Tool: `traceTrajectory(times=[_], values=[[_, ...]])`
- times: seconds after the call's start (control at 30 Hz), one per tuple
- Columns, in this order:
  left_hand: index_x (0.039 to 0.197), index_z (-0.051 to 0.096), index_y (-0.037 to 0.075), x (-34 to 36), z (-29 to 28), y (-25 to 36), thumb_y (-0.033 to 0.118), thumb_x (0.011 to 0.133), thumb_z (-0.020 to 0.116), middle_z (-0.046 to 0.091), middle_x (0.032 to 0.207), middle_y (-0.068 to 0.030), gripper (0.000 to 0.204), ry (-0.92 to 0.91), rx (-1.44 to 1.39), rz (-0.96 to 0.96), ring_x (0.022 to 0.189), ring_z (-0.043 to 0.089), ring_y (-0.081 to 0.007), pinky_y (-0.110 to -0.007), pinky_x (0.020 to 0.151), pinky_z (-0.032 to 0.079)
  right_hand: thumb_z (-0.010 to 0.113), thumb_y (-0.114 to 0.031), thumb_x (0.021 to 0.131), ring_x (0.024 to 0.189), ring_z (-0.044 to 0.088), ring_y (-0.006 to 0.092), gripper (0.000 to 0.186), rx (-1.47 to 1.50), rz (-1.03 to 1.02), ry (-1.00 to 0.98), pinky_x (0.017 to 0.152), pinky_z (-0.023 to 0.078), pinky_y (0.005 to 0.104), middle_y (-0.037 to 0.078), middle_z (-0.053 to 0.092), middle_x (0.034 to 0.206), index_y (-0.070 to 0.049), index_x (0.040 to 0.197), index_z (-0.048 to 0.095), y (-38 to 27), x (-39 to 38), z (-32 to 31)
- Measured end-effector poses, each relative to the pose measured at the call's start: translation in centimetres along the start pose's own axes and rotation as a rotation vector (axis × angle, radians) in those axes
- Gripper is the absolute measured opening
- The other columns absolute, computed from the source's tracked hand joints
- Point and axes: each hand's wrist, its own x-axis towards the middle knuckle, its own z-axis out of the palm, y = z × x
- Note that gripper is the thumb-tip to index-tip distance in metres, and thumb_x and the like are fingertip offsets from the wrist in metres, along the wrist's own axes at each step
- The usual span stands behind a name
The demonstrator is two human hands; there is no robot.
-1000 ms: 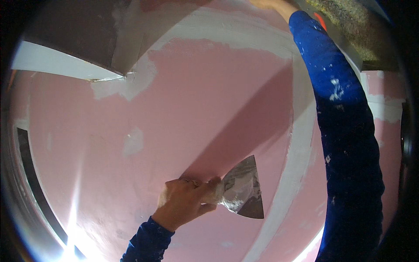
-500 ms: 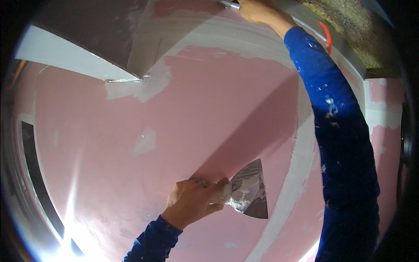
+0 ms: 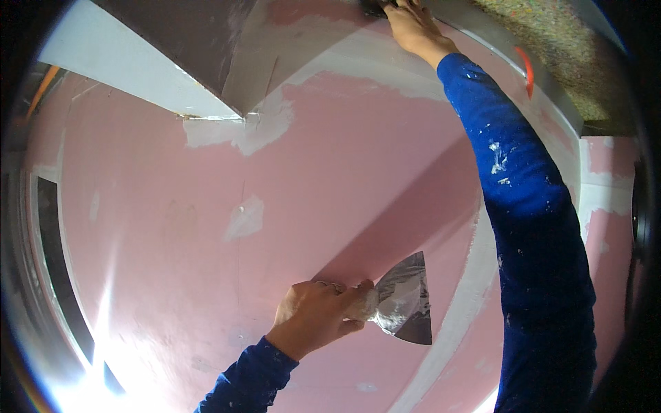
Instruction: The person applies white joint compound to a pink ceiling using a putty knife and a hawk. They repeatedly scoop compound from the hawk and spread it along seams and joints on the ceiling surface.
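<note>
My left hand (image 3: 313, 316) is closed round the handle of a wide putty knife (image 3: 406, 303), low in the middle of the view. White filler is smeared over its fan-shaped metal blade, which points right. At the top edge, my stretched-out right hand (image 3: 415, 29) has its fingers bent round a tool with a dark blade (image 3: 372, 7), probably a second putty knife. That blade lies against the filler-coated band (image 3: 344, 51) of the pink plasterboard (image 3: 330, 165), and the picture's edge cuts it off. Dried white specks mark my blue sleeves.
A boxed projection with a white face (image 3: 131, 65) juts in at the upper left. A grey metal edge (image 3: 551, 103) and brownish fibrous board (image 3: 551, 55) run along the upper right, by an orange strip (image 3: 528, 72). Bright light glares at the lower left.
My right hand has turned, showing a dark blade instead of the bright tool end. In the picture, the left hand with its putty knife and the wall features sit slightly farther right.
</note>
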Motion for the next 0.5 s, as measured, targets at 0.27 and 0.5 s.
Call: traceTrajectory(times=[0.27,0.5], values=[[0.139,0.061,0.021,0.4,-0.1,-0.2,0.041,0.074,0.087,0.077,0.095,-0.0099,0.073,-0.100,0.094,-0.020,0.084,0.075,-0.0293,-0.042,0.076,0.059,0.049,-0.010,0.094,0.114,0.064,0.0464,0.032,0.068,0.126,-0.305,0.099,0.050,0.0526,0.028,0.068,0.119,0.001,0.118,0.069,-0.6,2.5,-4.7],[0.135,0.061,0.019,0.4,0.0,0.0,0.036,0.075,0.086,0.074,0.086,-0.0075,0.067,0.016,0.099,0.037,0.078,0.073,-0.0271,-0.039,0.070,0.057,0.051,-0.010,0.094,0.119,0.060,0.0450,0.035,0.049,0.056,-0.265,0.097,0.051,0.0502,0.030,0.060,0.132,0.005,0.124,0.063,0.1,-1.0,-6.7]])
